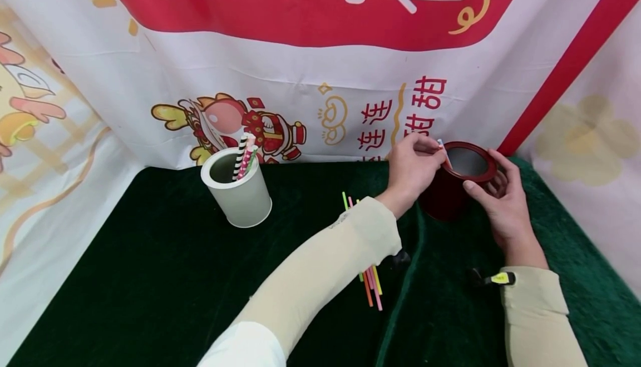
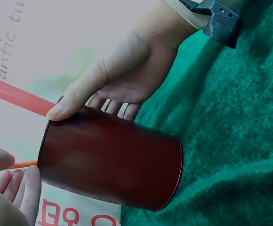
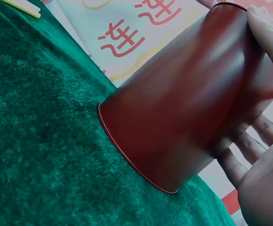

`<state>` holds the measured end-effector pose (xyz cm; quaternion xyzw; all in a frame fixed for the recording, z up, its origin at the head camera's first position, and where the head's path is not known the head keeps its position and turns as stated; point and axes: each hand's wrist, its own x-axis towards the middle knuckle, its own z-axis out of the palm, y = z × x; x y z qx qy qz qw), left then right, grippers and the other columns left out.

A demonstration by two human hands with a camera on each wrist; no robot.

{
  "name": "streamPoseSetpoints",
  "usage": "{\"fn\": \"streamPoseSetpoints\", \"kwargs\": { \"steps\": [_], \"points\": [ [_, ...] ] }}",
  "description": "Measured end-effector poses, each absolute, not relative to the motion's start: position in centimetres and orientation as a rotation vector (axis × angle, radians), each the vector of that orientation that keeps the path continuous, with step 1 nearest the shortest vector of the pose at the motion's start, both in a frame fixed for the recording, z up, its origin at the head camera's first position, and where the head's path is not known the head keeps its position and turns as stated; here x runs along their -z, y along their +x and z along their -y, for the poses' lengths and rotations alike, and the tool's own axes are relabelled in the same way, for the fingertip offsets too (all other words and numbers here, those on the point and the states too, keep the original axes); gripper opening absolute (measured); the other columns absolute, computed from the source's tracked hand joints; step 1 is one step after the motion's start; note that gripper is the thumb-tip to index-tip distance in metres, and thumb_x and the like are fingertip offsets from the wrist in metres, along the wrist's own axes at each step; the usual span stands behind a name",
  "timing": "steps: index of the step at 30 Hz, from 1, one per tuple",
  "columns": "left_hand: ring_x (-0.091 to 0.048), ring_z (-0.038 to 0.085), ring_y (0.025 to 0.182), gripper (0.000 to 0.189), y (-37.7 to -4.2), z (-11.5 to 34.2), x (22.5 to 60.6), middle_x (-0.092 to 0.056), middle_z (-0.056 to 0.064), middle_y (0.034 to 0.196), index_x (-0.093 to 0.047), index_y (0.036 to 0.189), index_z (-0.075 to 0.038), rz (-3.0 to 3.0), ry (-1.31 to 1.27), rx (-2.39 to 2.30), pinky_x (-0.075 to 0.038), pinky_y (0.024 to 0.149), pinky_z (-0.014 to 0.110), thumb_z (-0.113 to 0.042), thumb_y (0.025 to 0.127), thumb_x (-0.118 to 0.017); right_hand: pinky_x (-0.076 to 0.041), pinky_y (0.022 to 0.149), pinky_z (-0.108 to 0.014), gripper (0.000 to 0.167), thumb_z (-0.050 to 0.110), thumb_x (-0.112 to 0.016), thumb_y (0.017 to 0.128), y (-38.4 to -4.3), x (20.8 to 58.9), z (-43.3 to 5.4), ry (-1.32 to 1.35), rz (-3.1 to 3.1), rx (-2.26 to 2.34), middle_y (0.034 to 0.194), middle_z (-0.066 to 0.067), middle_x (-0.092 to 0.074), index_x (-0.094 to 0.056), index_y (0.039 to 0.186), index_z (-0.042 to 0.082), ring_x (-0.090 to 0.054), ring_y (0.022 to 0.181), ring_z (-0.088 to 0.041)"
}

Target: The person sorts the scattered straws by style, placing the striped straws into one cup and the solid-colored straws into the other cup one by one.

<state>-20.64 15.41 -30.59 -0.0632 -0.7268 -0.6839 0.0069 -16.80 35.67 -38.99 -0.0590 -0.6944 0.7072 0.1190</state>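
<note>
At the back right stands a dark red cylindrical cup [image 1: 443, 197]. My right hand [image 1: 511, 217] holds it from the right, thumb on the near side by the rim and fingers round the far side. My left hand [image 1: 410, 169] pinches a thin orange straw [image 2: 23, 165] between thumb and fingers, its pale upper end showing in the head view. The straw's lower part meets the cup's rim. In the right wrist view, the cup's base edge [image 3: 136, 165] meets the green cloth. Several coloured straws [image 1: 371, 286] lie on the cloth, partly hidden under my left forearm.
A white cup [image 1: 245, 203] with several patterned straws [image 1: 245, 158] in it stands at the back left. Green velvet cloth [image 1: 150, 278] covers the table, with a raised fold [image 1: 410, 267] near the middle right. A printed curtain [image 1: 300, 67] hangs close behind both cups.
</note>
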Motion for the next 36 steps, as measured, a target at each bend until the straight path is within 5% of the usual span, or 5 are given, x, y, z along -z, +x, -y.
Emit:
{"fn": "streamPoseSetpoints", "kwargs": {
  "steps": [7,21,36],
  "points": [
    [-0.067,0.002,0.077,0.008,-20.6,-14.6,30.9,-0.072,-0.005,0.091,-0.074,0.102,-0.011,2.238,-0.158,2.207,-0.061,0.074,0.018,-0.009,0.097,-0.080,-0.048,0.109,-0.013,0.084,0.018,-0.079,0.099,-16.8,39.0,-35.6,-0.207,2.050,-2.052,0.176,-0.001,-0.032,-0.033,0.165,0.041,-0.037,0.150,-0.019],
    [-0.067,0.002,0.082,0.011,-19.8,-10.4,31.9,-0.078,0.002,0.098,-0.075,0.101,-0.008,2.150,-0.156,2.246,-0.057,0.078,0.019,-0.007,0.094,-0.083,-0.051,0.095,-0.009,0.082,0.017,-0.079,0.099,-16.7,38.9,-35.4,-0.189,2.033,-2.071,0.175,0.000,-0.033,-0.035,0.164,0.042,-0.036,0.149,-0.018],
    [-0.071,0.017,0.098,0.017,-18.0,-2.5,34.7,-0.077,0.004,0.107,-0.073,0.109,-0.012,2.371,0.114,2.116,-0.058,0.084,0.031,-0.016,0.095,-0.082,-0.050,0.101,-0.009,0.083,0.020,-0.079,0.099,-16.5,38.8,-35.4,-0.202,2.038,-2.072,0.177,0.000,-0.029,-0.033,0.165,0.042,-0.030,0.155,-0.023]
  ]
}}
